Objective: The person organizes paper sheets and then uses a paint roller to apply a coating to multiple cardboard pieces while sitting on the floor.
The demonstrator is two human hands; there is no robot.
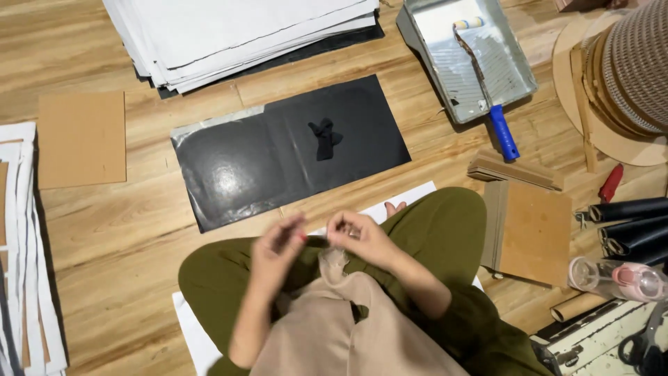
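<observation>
I sit cross-legged on a wooden floor in olive trousers and a beige top. My left hand and my right hand meet just above my lap, fingers curled and pinched toward each other. The left hand is blurred by motion. Whatever small thing lies between the fingertips is too blurred to make out. A white sheet lies under my legs. In front of my knees a glossy black sheet lies flat on the floor, with a small crumpled black scrap on it.
A grey paint tray holds a blue-handled roller at the far right. Stacked white sheets lie at the back and more at the left. Brown cardboard, boards, black rolls, a bottle and scissors surround me.
</observation>
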